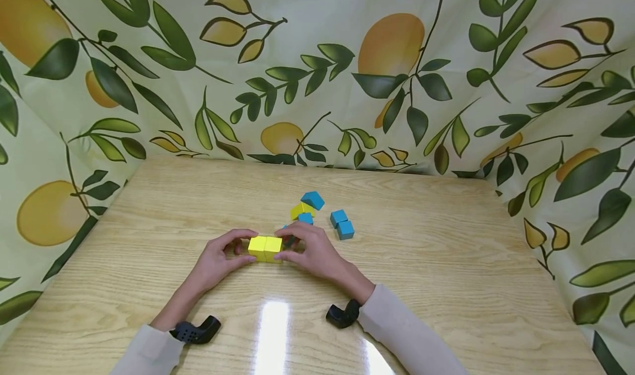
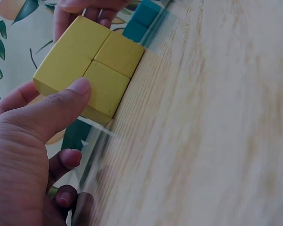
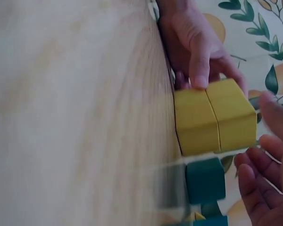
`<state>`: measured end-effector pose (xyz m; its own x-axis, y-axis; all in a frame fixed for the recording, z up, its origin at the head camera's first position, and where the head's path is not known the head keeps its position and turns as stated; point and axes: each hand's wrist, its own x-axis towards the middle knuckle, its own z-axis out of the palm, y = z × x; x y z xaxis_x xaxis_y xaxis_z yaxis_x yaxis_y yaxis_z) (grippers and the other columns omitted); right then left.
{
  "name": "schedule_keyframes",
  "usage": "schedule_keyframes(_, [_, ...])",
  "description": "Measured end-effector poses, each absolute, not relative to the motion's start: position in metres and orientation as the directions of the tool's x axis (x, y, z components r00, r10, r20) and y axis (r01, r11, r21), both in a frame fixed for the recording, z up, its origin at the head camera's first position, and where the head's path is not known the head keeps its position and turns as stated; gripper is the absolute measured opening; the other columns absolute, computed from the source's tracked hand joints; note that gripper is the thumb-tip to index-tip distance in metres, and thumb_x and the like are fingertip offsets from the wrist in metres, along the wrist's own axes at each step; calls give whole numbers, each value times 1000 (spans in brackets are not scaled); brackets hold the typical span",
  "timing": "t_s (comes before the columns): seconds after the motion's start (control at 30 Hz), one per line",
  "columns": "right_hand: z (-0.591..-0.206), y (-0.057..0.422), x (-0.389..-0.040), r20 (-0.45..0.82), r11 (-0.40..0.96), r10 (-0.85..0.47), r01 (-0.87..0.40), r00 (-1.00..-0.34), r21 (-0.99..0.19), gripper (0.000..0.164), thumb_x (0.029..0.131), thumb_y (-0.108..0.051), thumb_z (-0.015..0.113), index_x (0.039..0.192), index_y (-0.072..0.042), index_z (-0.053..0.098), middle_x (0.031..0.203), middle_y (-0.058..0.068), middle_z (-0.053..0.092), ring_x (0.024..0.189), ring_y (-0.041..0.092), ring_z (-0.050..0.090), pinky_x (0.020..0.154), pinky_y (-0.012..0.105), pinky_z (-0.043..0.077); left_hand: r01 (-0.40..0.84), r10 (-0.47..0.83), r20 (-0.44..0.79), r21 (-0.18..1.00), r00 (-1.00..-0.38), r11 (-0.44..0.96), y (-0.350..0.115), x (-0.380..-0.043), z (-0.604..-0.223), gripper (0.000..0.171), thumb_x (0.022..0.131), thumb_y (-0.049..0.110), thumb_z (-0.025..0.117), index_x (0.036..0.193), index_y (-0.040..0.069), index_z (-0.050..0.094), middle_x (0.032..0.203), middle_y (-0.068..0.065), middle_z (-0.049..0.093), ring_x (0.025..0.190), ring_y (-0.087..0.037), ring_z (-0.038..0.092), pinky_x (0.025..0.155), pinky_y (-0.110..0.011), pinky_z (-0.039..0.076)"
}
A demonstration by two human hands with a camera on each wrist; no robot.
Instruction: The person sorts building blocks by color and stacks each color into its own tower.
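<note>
In the head view my left hand pinches the left side of a stack of yellow blocks on the table. The left wrist view shows these yellow blocks two wide and two high, with my left thumb across the front and a finger behind. My right hand is at the stack's right end. In the right wrist view its thumb and loosely bent fingers appear just apart from the yellow stack.
Behind the right hand lie a blue wedge-like block, a yellow block and a small blue block. Two blue cubes touch each other to their right. Patterned cloth borders the wooden table.
</note>
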<state>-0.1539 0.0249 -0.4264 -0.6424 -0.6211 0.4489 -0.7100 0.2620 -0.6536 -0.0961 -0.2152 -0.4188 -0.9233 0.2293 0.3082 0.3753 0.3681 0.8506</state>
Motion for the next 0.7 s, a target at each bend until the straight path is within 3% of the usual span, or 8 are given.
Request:
schedule_keyframes(0.13, [-422, 32, -162, 497, 240, -575, -715, -650, -657, 35, 83, -21, 76, 112, -2, 67, 99, 6, 65, 83, 11, 60, 71, 23, 51, 366, 225, 299, 849, -927, 382, -215, -96, -418, 45, 75, -4, 77, 117, 4, 63, 93, -6, 59, 73, -29, 49, 62, -29, 43])
schedule_keyframes(0.37, [-413, 52, -193, 515, 346, -412, -652, -751, -674, 26, 86, -7, 71, 111, -3, 67, 99, 8, 66, 88, 17, 61, 72, 26, 51, 347, 221, 278, 849, -935, 399, -215, -96, -417, 44, 76, -2, 77, 117, 6, 64, 98, -5, 60, 75, -34, 50, 64, -28, 43])
schedule_keyframes(0.7, [-419, 50, -224, 338, 530, -515, -603, -787, -596, 28, 87, -6, 70, 115, -8, 68, 107, 5, 66, 91, 16, 58, 78, 30, 48, 350, 216, 285, 851, -934, 392, -214, -95, -417, 44, 75, -4, 78, 116, 5, 64, 94, -9, 60, 74, -35, 49, 63, -27, 42])
